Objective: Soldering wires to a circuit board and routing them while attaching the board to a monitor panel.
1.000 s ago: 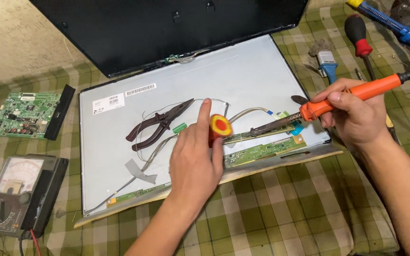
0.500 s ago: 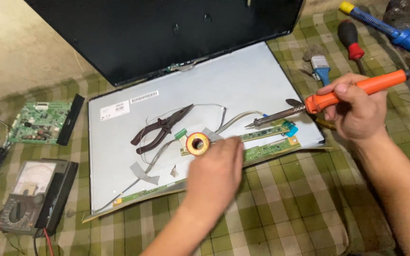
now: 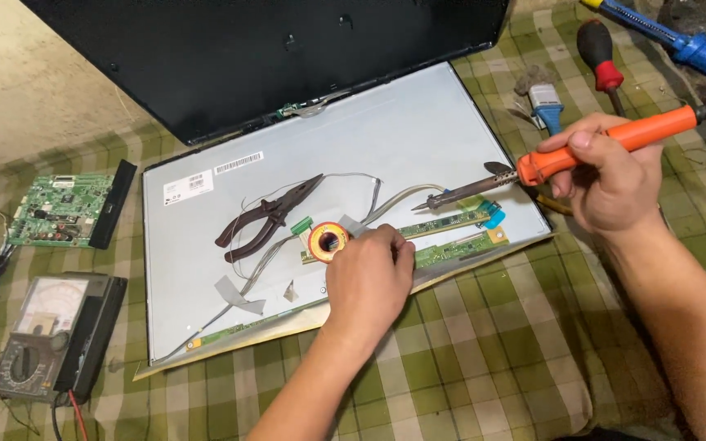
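Orange soldering iron (image 3: 606,143) | gripped (right hand (image 3: 610,184)) | tip above board (image 3: 451,220)

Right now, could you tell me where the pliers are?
The pliers lie left of centre on the grey panel, just left of the left hand.

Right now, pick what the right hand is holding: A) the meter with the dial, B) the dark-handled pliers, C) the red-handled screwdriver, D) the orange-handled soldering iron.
D: the right hand is wrapped around the orange-handled soldering iron, its tip over the green strip boards; the pliers, screwdriver and meter lie untouched.
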